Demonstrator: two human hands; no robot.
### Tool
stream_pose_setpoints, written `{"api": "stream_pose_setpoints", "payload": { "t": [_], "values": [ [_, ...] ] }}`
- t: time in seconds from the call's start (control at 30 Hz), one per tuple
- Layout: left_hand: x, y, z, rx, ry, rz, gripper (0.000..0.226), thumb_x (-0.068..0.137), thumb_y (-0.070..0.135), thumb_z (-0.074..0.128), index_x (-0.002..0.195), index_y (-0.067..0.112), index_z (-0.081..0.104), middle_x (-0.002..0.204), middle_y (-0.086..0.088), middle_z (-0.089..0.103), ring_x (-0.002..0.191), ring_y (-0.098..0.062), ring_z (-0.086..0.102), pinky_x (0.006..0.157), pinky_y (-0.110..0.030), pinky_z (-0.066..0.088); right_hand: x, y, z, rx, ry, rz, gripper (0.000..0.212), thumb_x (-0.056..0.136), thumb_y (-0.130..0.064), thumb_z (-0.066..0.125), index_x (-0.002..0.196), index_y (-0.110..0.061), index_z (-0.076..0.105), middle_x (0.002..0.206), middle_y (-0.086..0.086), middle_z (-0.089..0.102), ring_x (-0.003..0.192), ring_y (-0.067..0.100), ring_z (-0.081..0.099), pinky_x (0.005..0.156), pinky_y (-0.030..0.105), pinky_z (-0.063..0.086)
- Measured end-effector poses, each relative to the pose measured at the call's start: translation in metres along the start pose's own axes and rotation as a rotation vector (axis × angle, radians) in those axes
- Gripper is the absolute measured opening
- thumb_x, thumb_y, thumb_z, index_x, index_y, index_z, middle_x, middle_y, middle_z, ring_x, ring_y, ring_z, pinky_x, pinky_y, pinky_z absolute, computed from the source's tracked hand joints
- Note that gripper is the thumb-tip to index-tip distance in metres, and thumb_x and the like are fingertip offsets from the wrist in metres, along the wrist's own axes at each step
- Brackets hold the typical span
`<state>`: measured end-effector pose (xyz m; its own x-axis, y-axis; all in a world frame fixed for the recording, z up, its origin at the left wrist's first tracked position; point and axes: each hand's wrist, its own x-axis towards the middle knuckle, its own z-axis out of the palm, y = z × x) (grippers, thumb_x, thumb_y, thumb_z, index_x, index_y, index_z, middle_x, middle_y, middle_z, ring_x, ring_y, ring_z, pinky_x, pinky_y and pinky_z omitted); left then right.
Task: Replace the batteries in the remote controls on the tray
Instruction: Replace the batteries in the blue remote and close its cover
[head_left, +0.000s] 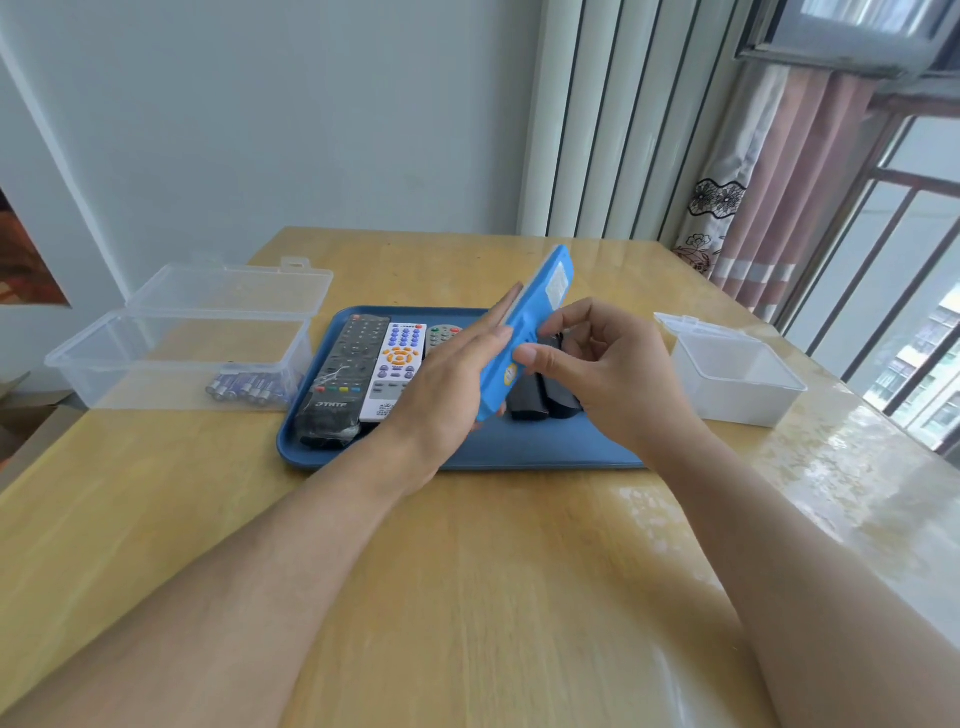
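My left hand (447, 384) holds a blue remote (540, 306) tilted up above the blue tray (519, 447), its back side turned toward my right hand. My right hand (597, 364) touches the remote's lower back with thumb and fingertips. On the tray lie a black remote (343, 374) at the left, a white remote (397, 364) with purple and orange buttons beside it, and a grey remote (441, 335) partly hidden by my left hand. Two dark remotes (540, 400) lie under my right hand. Several batteries (244, 387) sit in the clear box (104, 364) left of the tray.
The clear box's lid (234, 288) is folded back behind it. A small clear box (737, 379) with its lid up stands right of the tray. All this rests on a wooden table (467, 571) by a wall, with curtains and a window at the right.
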<state>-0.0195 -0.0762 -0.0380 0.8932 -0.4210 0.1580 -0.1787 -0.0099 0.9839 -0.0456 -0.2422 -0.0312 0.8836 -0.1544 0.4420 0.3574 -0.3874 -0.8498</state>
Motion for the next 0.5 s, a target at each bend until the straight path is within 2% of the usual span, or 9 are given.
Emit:
{"api": "stream_pose_setpoints", "payload": {
  "t": [0.03, 0.07, 0.13, 0.2, 0.3, 0.37, 0.5],
  "values": [
    [0.001, 0.0, 0.0, 0.016, 0.013, 0.012, 0.044, 0.108, 0.032, 0.035, 0.145, 0.052, 0.047, 0.141, 0.015, 0.06, 0.122, -0.006, 0.058, 0.094, -0.031, 0.051, -0.001, 0.0, 0.001, -0.011, -0.013, 0.001, 0.029, 0.074, -0.037, 0.083, 0.092, -0.021, 0.068, 0.059, -0.004, 0.051, 0.05, 0.01, 0.041, 0.048, 0.019, 0.036],
    [0.001, 0.001, 0.0, 0.026, 0.044, 0.018, 0.045, 0.107, 0.03, 0.037, 0.146, 0.051, 0.047, 0.143, 0.022, 0.057, 0.124, -0.002, 0.055, 0.098, -0.027, 0.047, -0.001, 0.001, 0.002, -0.021, -0.031, 0.006, 0.024, 0.081, -0.031, 0.081, 0.099, -0.021, 0.069, 0.064, -0.004, 0.058, 0.052, 0.01, 0.045, 0.05, 0.021, 0.04],
    [0.003, -0.001, 0.002, 0.038, 0.169, -0.002, 0.043, 0.104, 0.03, 0.047, 0.144, 0.048, 0.051, 0.117, 0.029, 0.064, 0.097, 0.002, 0.057, 0.084, -0.025, 0.051, -0.002, 0.002, 0.003, -0.039, -0.058, 0.023, 0.022, 0.09, -0.019, 0.074, 0.111, -0.024, 0.069, 0.077, -0.009, 0.069, 0.058, 0.01, 0.054, 0.056, 0.027, 0.048],
    [0.006, -0.006, -0.001, 0.135, 0.319, -0.001, 0.044, 0.099, 0.035, 0.059, 0.142, 0.044, 0.055, 0.095, 0.014, 0.061, 0.076, -0.004, 0.055, 0.076, -0.031, 0.05, -0.003, 0.004, 0.005, -0.083, -0.021, 0.04, 0.023, 0.092, -0.017, 0.071, 0.111, -0.028, 0.069, 0.084, -0.013, 0.072, 0.06, 0.005, 0.055, 0.06, 0.024, 0.05],
    [0.006, -0.011, -0.013, 0.594, 0.441, 0.013, 0.05, 0.092, 0.04, 0.063, 0.141, 0.04, 0.058, 0.108, 0.005, 0.052, 0.089, -0.015, 0.058, 0.078, -0.03, 0.045, -0.003, 0.01, 0.004, -0.234, 0.054, 0.065, 0.017, 0.091, -0.02, 0.071, 0.104, -0.031, 0.07, 0.088, -0.013, 0.069, 0.061, -0.002, 0.053, 0.056, 0.013, 0.044],
    [0.003, -0.009, -0.015, 0.741, 0.443, 0.005, 0.052, 0.092, 0.04, 0.061, 0.143, 0.037, 0.056, 0.116, 0.003, 0.049, 0.094, -0.017, 0.054, 0.078, -0.028, 0.041, -0.003, 0.013, 0.004, -0.386, 0.036, 0.082, 0.016, 0.091, -0.024, 0.071, 0.103, -0.034, 0.068, 0.094, -0.014, 0.068, 0.072, -0.003, 0.056, 0.059, 0.01, 0.043],
    [-0.001, -0.007, -0.006, 0.873, 0.393, 0.026, 0.055, 0.092, 0.034, 0.061, 0.147, 0.031, 0.054, 0.119, 0.006, 0.044, 0.096, -0.018, 0.056, 0.078, -0.026, 0.04, -0.006, 0.018, 0.008, -0.593, -0.052, 0.045, 0.025, 0.091, -0.029, 0.07, 0.115, -0.037, 0.066, 0.109, -0.016, 0.063, 0.103, 0.006, 0.055, 0.083, 0.023, 0.043]
  ]
}}
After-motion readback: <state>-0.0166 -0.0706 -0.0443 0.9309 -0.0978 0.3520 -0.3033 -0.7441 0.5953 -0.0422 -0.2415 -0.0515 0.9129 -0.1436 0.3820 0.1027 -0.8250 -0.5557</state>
